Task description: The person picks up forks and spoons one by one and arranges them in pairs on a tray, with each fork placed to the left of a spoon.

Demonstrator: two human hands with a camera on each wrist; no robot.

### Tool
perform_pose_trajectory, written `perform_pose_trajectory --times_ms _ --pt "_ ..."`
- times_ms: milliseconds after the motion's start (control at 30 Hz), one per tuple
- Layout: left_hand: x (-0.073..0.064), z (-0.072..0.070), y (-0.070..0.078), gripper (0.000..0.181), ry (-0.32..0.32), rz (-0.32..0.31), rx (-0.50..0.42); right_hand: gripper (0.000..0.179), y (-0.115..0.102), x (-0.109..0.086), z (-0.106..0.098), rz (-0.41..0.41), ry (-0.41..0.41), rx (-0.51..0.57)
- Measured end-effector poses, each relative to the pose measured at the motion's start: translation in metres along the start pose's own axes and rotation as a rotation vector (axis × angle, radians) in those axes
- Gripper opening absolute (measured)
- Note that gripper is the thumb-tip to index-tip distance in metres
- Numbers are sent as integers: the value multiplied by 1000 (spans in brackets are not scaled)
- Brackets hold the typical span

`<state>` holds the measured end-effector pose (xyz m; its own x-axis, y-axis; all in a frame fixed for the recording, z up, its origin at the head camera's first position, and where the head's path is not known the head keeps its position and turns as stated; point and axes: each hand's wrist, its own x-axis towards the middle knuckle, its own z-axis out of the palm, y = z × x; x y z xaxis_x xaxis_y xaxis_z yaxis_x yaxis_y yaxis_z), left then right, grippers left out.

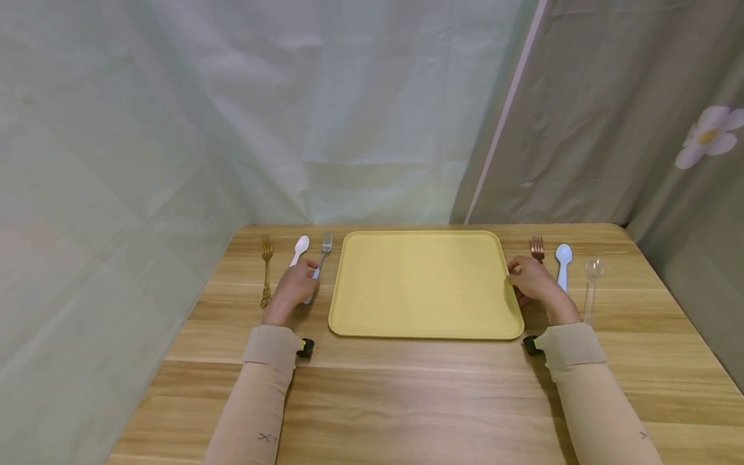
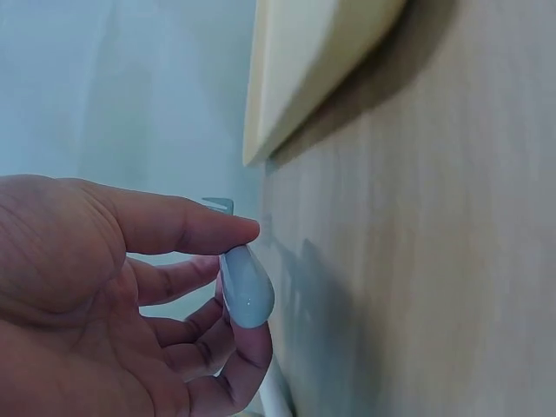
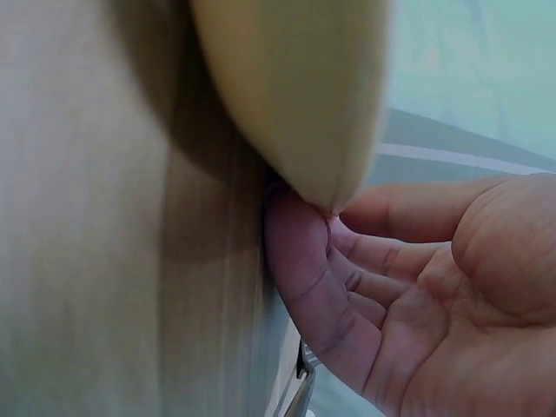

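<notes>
My left hand [image 1: 296, 283] pinches a fork [image 1: 327, 244] with silver tines and a pale handle between thumb and fingers. In the left wrist view the rounded handle end of the fork [image 2: 248, 288] pokes out below the thumb. A white spoon [image 1: 301, 245] lies just beyond that hand, its lower handle hidden. At the right rim of a yellow rectangular tray [image 1: 421, 284] is my right hand [image 1: 536, 281]. Its fingers [image 3: 300, 239] curl under the rim and the thumb is at the edge. A copper-coloured fork [image 1: 537, 245] is partly covered by this hand.
Left on the wooden table [image 1: 407, 400] lies a gold ornate fork [image 1: 267, 268]. Beyond my right hand are a light blue spoon [image 1: 563, 261] and a clear plastic spoon [image 1: 593, 278]. Pale curtains [image 1: 372, 116] hang along the table's back edge and sides.
</notes>
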<state>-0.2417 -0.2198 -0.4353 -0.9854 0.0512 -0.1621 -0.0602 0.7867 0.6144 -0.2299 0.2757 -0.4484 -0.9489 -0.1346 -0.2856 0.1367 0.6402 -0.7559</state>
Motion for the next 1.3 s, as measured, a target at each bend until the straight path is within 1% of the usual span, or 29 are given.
perform_pose_trajectory --times_ms 133,333,533,700,867,1033,1233,1300 --pt "1 0 7 51 -6 12 -7 32 1 1 0 -15 1 -8" --pt "1 1 18 52 12 28 15 29 1 -1 1 -35 -5 0" --pt "-1 1 27 50 -12 42 -11 29 1 -1 1 -40 -8 -3" --pt "-3 4 31 48 -16 54 -9 30 1 -2 1 -33 -17 -12" --pt "-4 6 33 43 -10 45 4 30 0 -2 1 -26 -20 -10" --pt "-5 6 38 45 -10 34 23 30 0 0 0 -32 -6 -27" --pt "-7 8 43 45 -39 13 -7 31 -2 1 1 -32 -15 -14" --pt "-7 9 44 45 -40 7 -17 31 -2 0 1 -31 -19 -6"
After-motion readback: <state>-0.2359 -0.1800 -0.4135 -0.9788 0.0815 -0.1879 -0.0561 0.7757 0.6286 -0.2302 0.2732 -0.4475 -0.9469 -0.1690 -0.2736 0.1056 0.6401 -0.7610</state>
